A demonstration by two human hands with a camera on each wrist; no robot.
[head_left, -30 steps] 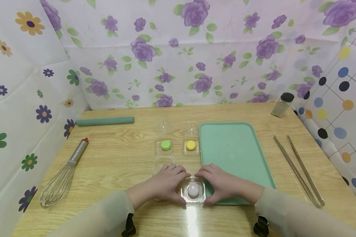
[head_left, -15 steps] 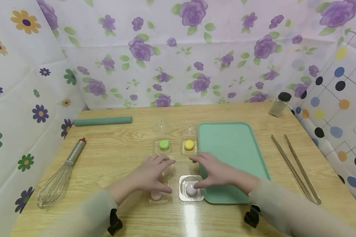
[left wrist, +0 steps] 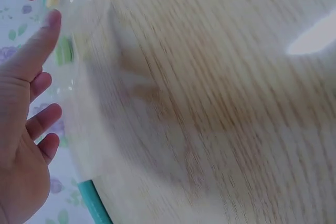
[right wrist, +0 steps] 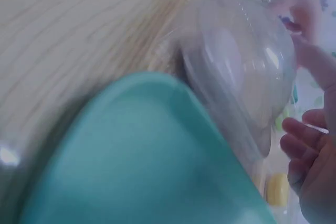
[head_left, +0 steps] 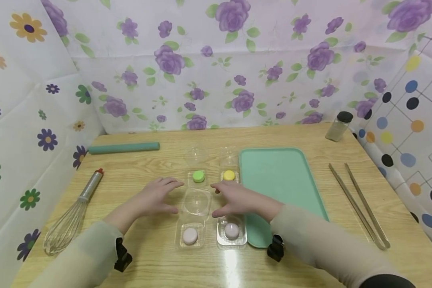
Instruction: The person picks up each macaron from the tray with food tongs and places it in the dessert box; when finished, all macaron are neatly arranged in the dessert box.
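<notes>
In the head view, four-sided clear plastic boxes hold round macarons. My left hand (head_left: 154, 199) hovers left of an open box's raised clear lid (head_left: 196, 202), fingers spread and holding nothing. That box's base (head_left: 179, 242) carries a pale pink macaron (head_left: 190, 236). On the lid's other side my right hand (head_left: 235, 198) hangs with loosely bent fingers, holding nothing. Below it sits a closed box with a pale lilac macaron (head_left: 232, 231); its domed lid (right wrist: 257, 51) fills the middle of the right wrist view. Behind are open boxes with a green macaron (head_left: 199, 176) and a yellow macaron (head_left: 229, 175).
A green tray (head_left: 277, 172) lies right of the boxes, under my right forearm. Farther right are metal tongs (head_left: 360, 206) and a black-capped jar (head_left: 339, 126). A whisk (head_left: 73, 214) and a green rod (head_left: 124, 148) lie at left. Floral cloth surrounds the table.
Both hands have come off the closed lilac macaron box. They have moved left and away from me, to either side of the open box's lid. The pink macaron has come into full view.
</notes>
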